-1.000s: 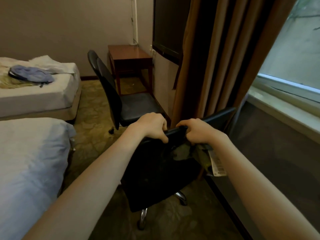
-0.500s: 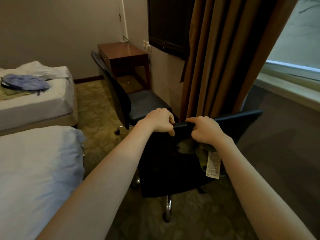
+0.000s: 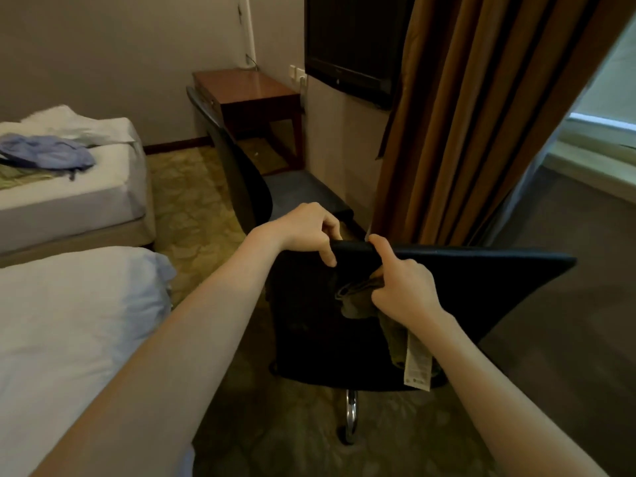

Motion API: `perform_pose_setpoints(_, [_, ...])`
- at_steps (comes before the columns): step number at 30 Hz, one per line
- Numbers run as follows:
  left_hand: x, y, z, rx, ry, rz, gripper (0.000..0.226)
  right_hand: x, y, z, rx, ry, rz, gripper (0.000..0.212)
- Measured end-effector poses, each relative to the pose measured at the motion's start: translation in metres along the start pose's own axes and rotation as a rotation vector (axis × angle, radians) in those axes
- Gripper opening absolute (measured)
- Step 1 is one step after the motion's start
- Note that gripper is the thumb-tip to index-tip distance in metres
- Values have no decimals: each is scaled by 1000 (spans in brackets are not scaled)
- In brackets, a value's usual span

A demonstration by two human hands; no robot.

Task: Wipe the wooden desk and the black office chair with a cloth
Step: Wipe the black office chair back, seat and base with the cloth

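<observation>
Head cam is looking down at both arms reaching out to the black office chair (image 3: pixel 481 287), whose backrest faces the camera. The left hand (image 3: pixel 306 232) grips its top edge, thumb on the near side, and the other fingertips curl over the rim out of sight. Just right of it, the right hand (image 3: pixel 402 290) hooks its index finger on the same edge and bunches the cloth (image 3: pixel 358 301) against the backrest with the rest. Most of that cloth is buried under the palm, so only a greenish wad left of the knuckles and a strip hanging below the wrist show. A white tag (image 3: pixel 418 364) dangles from it, print too small to read.

The backrest hides the chair's seat completely, and below the hands only one chrome leg (image 3: pixel 351 413) pokes out. Beyond the left hand stands a second chair (image 3: pixel 241 180), its back covering a corner of the wooden desk (image 3: pixel 247 87) well past both hands. Behind the right hand hangs a brown curtain (image 3: pixel 481 115).
</observation>
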State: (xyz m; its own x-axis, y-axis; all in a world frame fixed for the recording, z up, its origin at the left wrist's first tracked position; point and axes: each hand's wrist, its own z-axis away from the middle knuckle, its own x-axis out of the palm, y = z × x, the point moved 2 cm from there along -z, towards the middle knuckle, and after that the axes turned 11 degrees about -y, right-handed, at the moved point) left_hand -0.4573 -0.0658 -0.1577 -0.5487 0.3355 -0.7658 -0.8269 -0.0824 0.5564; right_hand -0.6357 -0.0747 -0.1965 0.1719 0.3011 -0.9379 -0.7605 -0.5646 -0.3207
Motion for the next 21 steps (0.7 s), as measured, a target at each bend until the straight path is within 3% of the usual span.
perform_pose_setpoints(8, [-28, -46, 8, 31, -23, 46, 19, 40, -15, -6, -178, 41, -125, 111])
perform_pose_setpoints(12, [-48, -66, 8, 53, -30, -39, 21, 53, -14, -8, -318, 208, -165, 87])
perform_pose_setpoints(15, [-63, -85, 9, 81, -18, -174, 28, 62, -28, -17, -304, 306, -259, 67])
perform_pose_setpoints(21, [-83, -118, 17, 108, 199, -630, 42, 90, -67, -30, -181, 214, -217, 53])
